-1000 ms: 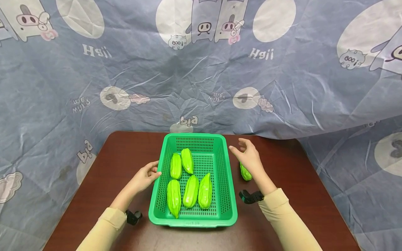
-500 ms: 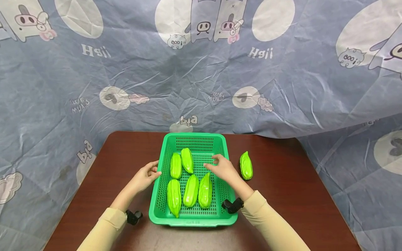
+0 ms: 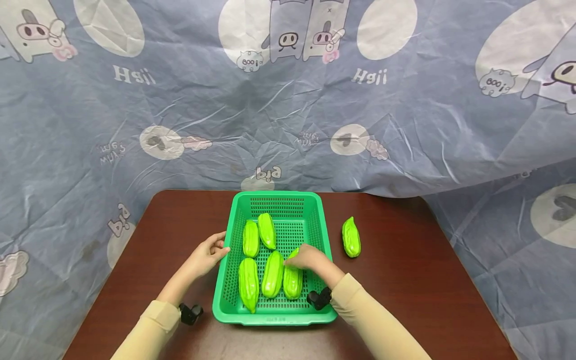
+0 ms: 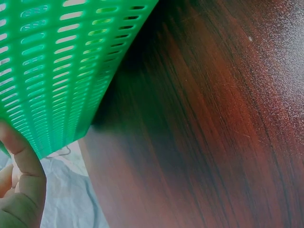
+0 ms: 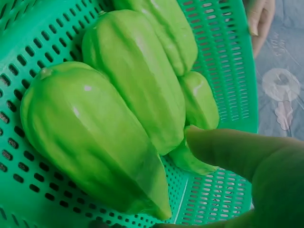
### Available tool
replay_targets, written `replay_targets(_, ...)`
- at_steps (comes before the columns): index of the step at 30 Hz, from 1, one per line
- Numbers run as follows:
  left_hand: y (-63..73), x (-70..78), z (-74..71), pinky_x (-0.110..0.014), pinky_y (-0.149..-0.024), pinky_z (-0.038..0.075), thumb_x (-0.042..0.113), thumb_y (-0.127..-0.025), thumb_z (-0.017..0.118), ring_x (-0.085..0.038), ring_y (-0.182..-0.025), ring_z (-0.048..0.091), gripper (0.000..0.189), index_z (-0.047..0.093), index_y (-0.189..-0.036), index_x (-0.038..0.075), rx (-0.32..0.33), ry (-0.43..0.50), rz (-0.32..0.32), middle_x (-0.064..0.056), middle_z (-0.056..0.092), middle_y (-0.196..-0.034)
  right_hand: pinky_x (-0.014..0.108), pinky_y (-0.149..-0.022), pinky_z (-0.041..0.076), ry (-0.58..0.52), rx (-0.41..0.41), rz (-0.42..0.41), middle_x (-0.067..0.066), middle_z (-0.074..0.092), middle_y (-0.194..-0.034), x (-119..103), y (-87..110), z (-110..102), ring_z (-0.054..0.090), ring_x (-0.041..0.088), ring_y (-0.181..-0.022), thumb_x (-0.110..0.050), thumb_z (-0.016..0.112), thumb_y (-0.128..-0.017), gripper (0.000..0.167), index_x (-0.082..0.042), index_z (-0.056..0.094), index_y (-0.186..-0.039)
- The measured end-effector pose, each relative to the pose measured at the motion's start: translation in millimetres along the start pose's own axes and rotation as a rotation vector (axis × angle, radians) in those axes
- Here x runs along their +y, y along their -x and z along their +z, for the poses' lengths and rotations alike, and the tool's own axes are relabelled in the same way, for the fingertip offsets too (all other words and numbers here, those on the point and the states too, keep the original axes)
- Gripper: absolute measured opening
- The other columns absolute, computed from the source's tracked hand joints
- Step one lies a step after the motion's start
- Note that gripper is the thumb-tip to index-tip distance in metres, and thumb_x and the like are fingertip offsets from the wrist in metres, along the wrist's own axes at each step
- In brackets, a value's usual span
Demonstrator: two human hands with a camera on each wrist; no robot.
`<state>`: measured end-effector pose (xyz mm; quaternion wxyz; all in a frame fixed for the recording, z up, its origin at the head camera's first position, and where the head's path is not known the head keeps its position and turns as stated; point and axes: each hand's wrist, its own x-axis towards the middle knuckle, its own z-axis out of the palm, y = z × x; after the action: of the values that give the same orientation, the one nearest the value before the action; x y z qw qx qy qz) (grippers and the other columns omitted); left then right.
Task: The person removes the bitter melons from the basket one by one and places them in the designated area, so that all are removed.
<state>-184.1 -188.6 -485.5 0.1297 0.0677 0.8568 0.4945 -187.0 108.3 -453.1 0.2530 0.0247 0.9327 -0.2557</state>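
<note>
In the head view a green plastic basket (image 3: 274,318) holds several glossy, ridged bitter melons. My left hand (image 3: 208,254) holds its left rim, thumb on top and bent fingers outside. In the left wrist view part of this hand (image 4: 23,190) shows beside the slotted wall. My right hand (image 3: 310,261) is inside the basket, over the pointed end of the front right bitter melon (image 3: 293,285). The right wrist view shows that bitter melon (image 5: 95,142) close up, its tip between my spread thumb (image 5: 223,149) and a finger at the bottom edge; contact is unclear.
Another bitter melon (image 3: 351,238) lies on the brown table (image 3: 405,260), right of the basket. Behind the table hangs a blue-grey cartoon-printed cloth (image 3: 252,110). More bitter melons lie left of my right hand, including one (image 3: 272,275) close beside.
My right hand has moved left from above the loose bitter melon on the table into the basket, then lower and nearer over the front right one. My left hand stays at the rim.
</note>
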Motion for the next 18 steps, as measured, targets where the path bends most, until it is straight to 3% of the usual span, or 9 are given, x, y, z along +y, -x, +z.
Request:
replay_targets(3,-0.1,0.7,0.7,-0.031,-0.068,0.043,0.018,-0.102,0.057,-0.021,-0.086,0.053,0.061,0.029,-0.153,0.0,0.001,-0.006,0.001,-0.02,0.049,-0.124,0.043,-0.07,0.053,-0.012,-0.026,0.021,0.011,0.054,-0.088,0,-2.4,5,0.059,0.028,-0.082,-0.034,0.074,-0.087,0.039,0.0,0.057,-0.095)
replay_targets(8,0.6,1.2,0.7,-0.031,-0.072,0.045,0.018,-0.102,0.057,-0.021,-0.093,0.056,0.061,0.029,-0.153,0.0,0.005,-0.018,0.001,-0.021,0.049,-0.126,0.054,-0.071,0.058,-0.044,-0.072,0.064,0.015,0.055,-0.088,-4,-5.0,13,0.064,0.038,-0.086,-0.029,0.074,-0.088,0.037,0.001,0.056,-0.097)
replay_targets(18,1.5,0.8,1.2,-0.031,-0.073,0.046,0.019,-0.102,0.057,-0.02,-0.092,0.056,0.061,0.029,-0.153,0.0,0.005,-0.03,0.0,-0.021,0.05,-0.126,0.05,-0.067,0.059,-0.05,-0.076,0.069,0.014,0.055,-0.077,-4,-7.0,20,0.067,0.036,-0.072,-0.022,0.074,-0.088,0.029,0.0,0.055,-0.089)
